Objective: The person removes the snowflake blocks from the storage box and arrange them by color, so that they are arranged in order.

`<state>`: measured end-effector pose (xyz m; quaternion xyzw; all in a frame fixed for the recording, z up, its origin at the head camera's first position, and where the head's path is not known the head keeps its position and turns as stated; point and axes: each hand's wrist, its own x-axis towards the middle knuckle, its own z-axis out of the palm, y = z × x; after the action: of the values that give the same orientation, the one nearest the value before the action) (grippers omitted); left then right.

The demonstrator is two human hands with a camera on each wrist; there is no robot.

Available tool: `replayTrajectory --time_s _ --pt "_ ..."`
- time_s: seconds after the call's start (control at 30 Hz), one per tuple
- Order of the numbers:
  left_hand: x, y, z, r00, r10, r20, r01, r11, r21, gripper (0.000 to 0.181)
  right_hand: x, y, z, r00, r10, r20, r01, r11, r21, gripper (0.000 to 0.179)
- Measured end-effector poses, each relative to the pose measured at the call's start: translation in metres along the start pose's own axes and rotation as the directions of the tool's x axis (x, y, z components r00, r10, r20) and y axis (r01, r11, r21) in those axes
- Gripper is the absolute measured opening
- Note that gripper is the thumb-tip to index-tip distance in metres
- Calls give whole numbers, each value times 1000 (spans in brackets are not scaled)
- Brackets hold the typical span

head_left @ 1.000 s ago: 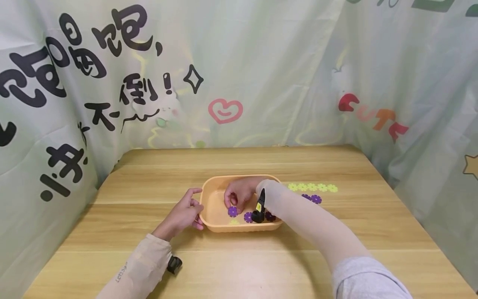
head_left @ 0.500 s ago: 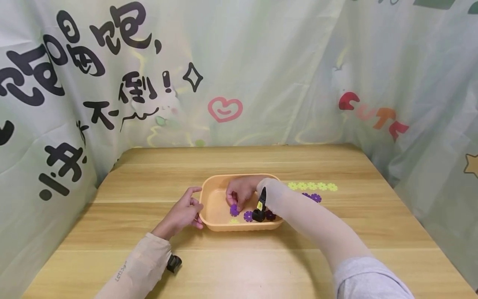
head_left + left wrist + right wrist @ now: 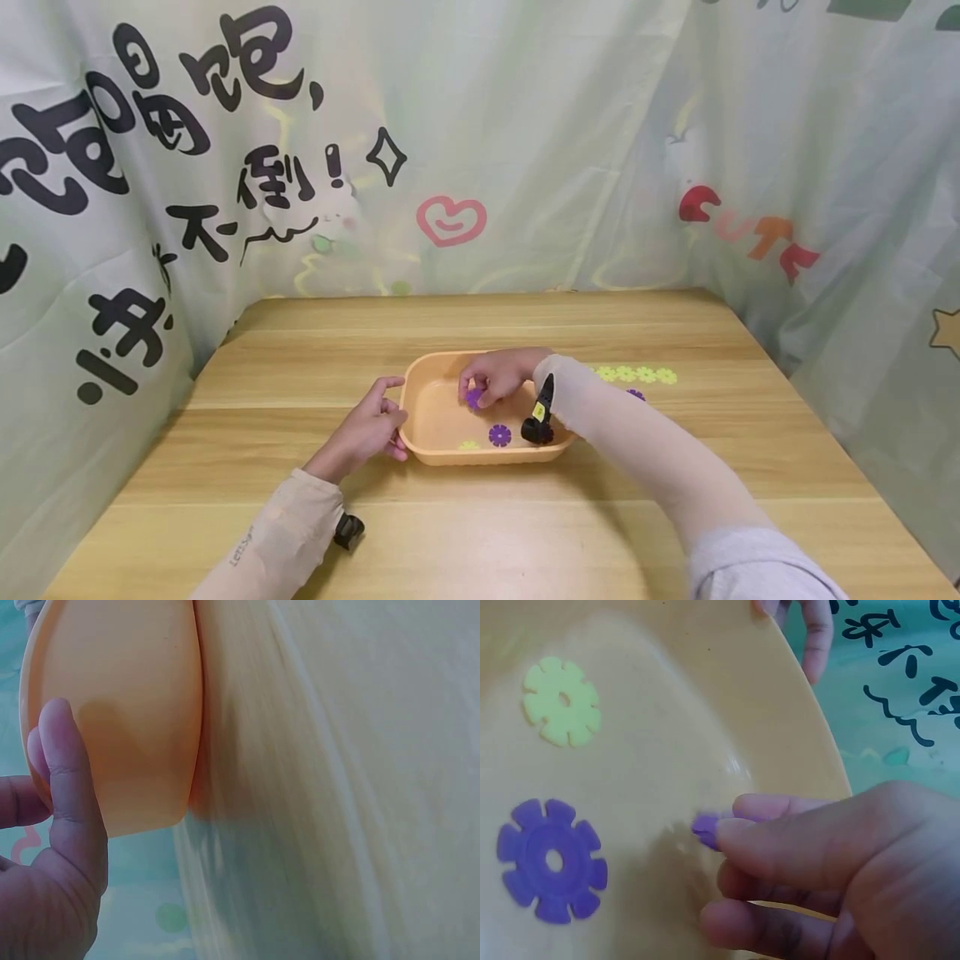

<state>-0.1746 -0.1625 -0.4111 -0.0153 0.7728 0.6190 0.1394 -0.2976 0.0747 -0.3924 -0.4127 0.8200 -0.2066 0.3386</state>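
Note:
My left hand [image 3: 365,429] grips the left end of an orange plastic basin [image 3: 435,412]. In the left wrist view the thumb [image 3: 67,772] lies along its outer wall, with a finger over the rim. Inside the basin, my right hand [image 3: 501,373] pinches a purple notched snowflake disc [image 3: 473,398] between thumb and fingers, above the floor. Most of that disc [image 3: 705,829] is covered by the fingers in the right wrist view. On the basin floor lie another purple disc [image 3: 499,435] and a yellow-green disc [image 3: 469,446]. My right wrist hides the basin's right end.
Right of the basin, several yellow-green discs [image 3: 626,374] form a row on the wooden table [image 3: 480,533]. A purple disc [image 3: 636,394] shows just in front of them, partly behind my right forearm. A printed curtain [image 3: 540,167] stands around the back and sides.
My right hand has lifted the purple disc off the basin floor and shifted slightly right and away. Its forearm now covers more of the discs on the table. The left hand stays put.

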Motion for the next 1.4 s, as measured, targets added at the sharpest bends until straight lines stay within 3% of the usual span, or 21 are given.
replayTrajectory --time_s 0.13,0.43,0.93,1.4 --pt "-2 -4 1 1000 -9 2 9 1000 -7 57 -10 1 0 998 -41 -43 38 997 -61 25" --pt "-1 -7 0 1000 -3 -8 3 1000 -10 57 -38 6 -7 988 -80 -128 68 993 -94 26" --pt "2 -3 -1 1000 -18 -8 18 1000 0 57 -84 14 -20 964 -8 -266 17 999 30 35" --pt "0 1 -1 1000 -17 7 17 1000 -4 56 -130 42 -19 909 43 -416 9 992 122 35"
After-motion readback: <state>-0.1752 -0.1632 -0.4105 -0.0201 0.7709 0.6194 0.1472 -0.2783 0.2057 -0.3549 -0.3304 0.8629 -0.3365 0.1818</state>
